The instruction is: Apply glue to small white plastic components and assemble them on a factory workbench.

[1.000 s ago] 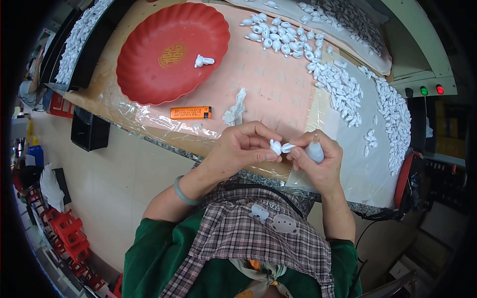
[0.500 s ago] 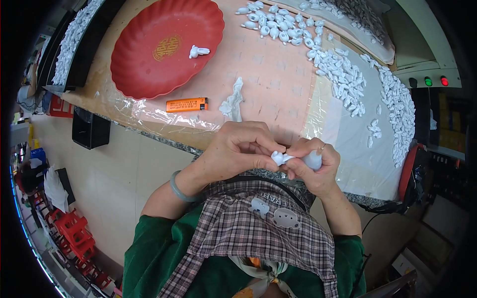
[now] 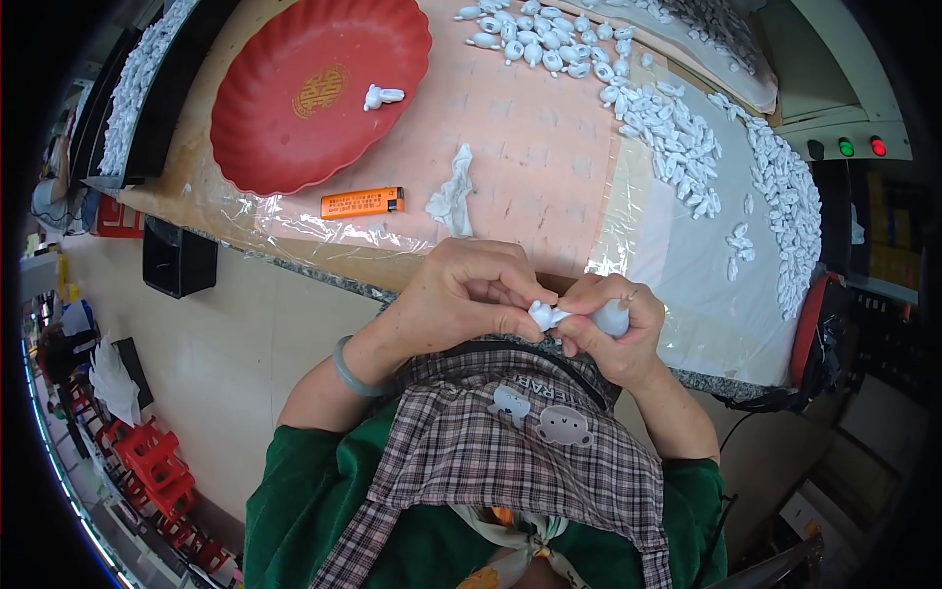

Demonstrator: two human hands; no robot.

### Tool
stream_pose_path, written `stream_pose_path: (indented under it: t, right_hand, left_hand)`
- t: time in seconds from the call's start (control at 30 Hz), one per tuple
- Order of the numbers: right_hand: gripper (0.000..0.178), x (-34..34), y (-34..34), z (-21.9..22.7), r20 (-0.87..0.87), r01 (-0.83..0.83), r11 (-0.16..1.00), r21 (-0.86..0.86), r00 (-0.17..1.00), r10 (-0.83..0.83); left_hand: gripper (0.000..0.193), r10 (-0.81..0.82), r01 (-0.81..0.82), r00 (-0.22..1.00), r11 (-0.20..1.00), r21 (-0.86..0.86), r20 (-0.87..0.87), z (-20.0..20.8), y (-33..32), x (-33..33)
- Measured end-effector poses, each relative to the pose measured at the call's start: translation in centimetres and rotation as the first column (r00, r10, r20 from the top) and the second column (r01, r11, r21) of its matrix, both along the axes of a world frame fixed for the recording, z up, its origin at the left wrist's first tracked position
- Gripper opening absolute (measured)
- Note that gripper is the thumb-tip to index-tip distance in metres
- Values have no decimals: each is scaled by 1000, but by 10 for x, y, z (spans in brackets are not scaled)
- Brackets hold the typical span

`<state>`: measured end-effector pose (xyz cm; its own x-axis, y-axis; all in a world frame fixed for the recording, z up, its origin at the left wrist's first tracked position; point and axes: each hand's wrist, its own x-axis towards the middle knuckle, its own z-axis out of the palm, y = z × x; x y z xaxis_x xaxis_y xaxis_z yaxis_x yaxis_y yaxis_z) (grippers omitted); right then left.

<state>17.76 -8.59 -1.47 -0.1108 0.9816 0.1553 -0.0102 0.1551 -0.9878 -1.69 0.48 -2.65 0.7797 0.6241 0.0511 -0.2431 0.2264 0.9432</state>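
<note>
While I watched from afar through the head camera, the left hand [image 3: 481, 294] had its thumb and forefinger pinched on the rounded end of a small, glossy white figurine [image 3: 543, 314]. I saw the right hand [image 3: 618, 329] closed too, its thumb and fingertips at the figurine's narrower end, with a squat, pale, translucent bottle [image 3: 612, 317] tucked in its grip. The figurine sat between the two hands, just beyond the top of a plaid fabric apron [image 3: 530, 442] and near the edge of the counter [image 3: 182, 203]; the fingers hid part of it, and I could not tell exactly where its narrow end stopped.

Beyond the left hand I had a crumpled white tissue [image 3: 452, 196] on a pale pink sheet [image 3: 520, 157], and to the left of that an orange plastic lighter [image 3: 359, 202]. Farther off stood a wide red dish with a scalloped rim [image 3: 245, 147], holding a second white figurine [image 3: 383, 96] that lay on its side. Rounded white pieces [image 3: 549, 39] were gathered at the sheet's far side. To my right, slim white pieces [image 3: 677, 147] were heaped on a grey sheet [image 3: 687, 265], a few in a small cluster [image 3: 739, 242] apart from the rest.
</note>
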Motion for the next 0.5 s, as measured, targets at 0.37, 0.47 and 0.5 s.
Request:
stream_pose_path:
  t: [0.37, 0.47, 0.5]
  right_hand:
    - [14, 0, 0, 0, 1, 4, 1000, -8, 1000, -4]
    - [14, 1, 2, -2, 31, 35, 999, 33, 999, -36]
    - [14, 2, 4, -1, 31, 34, 999, 35, 999, -35]
  left_hand:
    - [28, -12, 13, 1000, 999, -48, 20, -3, 0, 1]
    - [28, -7, 8, 1000, 999, -31, 16, -3, 0, 2]
    - [29, 10, -10, 999, 1000, -5, 34, -2, 1, 3]
